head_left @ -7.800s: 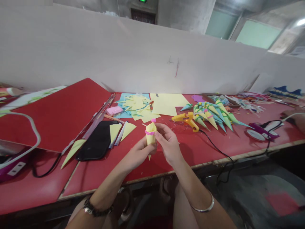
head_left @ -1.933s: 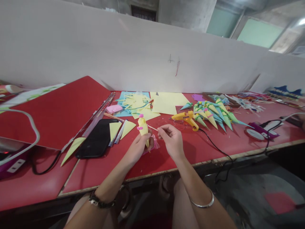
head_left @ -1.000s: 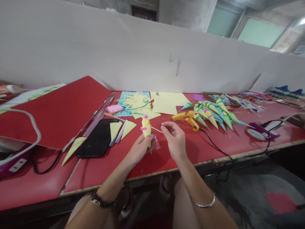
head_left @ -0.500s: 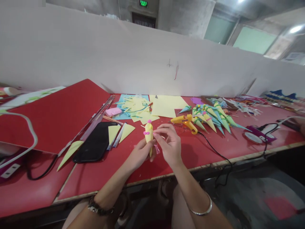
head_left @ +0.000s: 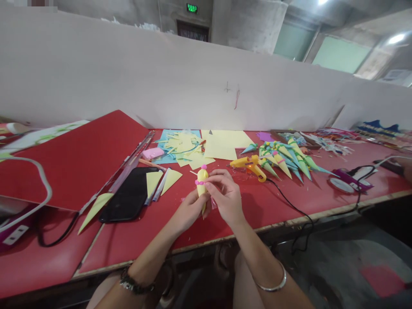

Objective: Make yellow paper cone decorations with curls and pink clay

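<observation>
Right hand (head_left: 228, 198): moved in to cone (head_left: 201, 190), centre (grip unclear)
Left hand (head_left: 189, 211): grasping cone
Pink dots (head_left: 201, 183): on front; remainder unclear

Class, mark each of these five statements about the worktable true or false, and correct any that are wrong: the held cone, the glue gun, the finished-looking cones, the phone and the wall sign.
1. The left hand grips the yellow cone. True.
2. The glue gun is blue. False: it is yellow, with a black cord.
3. The pile of cones lies to the right of the glue gun. True.
4. The black phone lies to the right of both hands. False: it lies to their left, on the red tabletop.
5. The lit exit sign beyond the white partition is green. True.
</observation>
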A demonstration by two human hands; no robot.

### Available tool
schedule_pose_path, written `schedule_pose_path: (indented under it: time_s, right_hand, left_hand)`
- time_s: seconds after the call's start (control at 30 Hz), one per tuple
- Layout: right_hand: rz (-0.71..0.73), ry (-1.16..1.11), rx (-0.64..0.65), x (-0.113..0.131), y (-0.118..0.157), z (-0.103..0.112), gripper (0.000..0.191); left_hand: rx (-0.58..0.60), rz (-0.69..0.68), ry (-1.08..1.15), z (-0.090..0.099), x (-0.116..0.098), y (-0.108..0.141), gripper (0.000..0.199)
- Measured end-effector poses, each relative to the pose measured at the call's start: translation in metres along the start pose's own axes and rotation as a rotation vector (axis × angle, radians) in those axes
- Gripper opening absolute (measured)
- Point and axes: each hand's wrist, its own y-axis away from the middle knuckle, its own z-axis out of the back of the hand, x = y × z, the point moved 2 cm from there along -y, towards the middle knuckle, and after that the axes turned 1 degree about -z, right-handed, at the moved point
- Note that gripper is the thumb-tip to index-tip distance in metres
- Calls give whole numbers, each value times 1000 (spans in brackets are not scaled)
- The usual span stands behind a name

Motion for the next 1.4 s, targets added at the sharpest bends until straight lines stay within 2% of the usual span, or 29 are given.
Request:
schedule_pose_path:
  time_s: [0.33, 0.47, 0.67, 0.87, 1.23, 1.4]
  right_hand:
    - [-57, -134, 5, -1, -1, -4, 14]
    - [-102, -140, 18, -3, 1, -4, 25]
    - [-169, -177, 111, -5, 1, -8, 30]
    - [-183, -169, 99, -6, 1, -7, 29]
    - [-159, -97, 68, -2, 2, -8, 23]
    - [-171, -89, 70, -4, 3, -8, 22]
  left_hand:
    - [31, -18, -6, 1, -1, 1, 36]
    - [20, -29, -15, 2, 1, 0, 35]
    - [7, -17, -24, 1, 2, -1, 31]
    - [-3, -16, -37, 2, 0, 0, 32]
    - [37, -92, -54, 2, 5, 0, 39]
    - [32, -71, -54, 2, 4, 1, 39]
